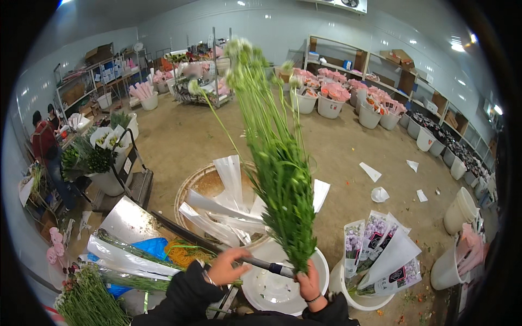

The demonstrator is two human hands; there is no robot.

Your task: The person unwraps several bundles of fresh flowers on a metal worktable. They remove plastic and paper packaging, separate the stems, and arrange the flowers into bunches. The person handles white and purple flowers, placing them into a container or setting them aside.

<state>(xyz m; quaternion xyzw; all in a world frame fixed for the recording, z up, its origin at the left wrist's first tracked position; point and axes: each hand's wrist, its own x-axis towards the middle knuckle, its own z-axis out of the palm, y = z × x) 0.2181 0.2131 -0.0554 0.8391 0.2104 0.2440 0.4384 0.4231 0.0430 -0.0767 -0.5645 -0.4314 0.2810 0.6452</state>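
My right hand (309,283) is closed around the lower stems of a tall bunch of green-stemmed flowers (285,201). The bunch stands nearly upright, its pale whitish heads blurred at the top, and one stem leans out to the left. To its left, my left hand (227,267) has its fingers apart beside a grey and black bar (272,267), without any flowers in it. Whether it touches the bar is unclear. Below both hands sits a white tub (255,296) with small scraps in it.
Left, a work table (126,216) carries wrapped stems (128,258), a blue sheet and a tan twine heap (187,252). Ahead is a round bin (182,190) with white wrapping sleeves. A bucket of wrapped lilac flowers (341,282) stands right. Paper scraps (371,171) litter the floor.
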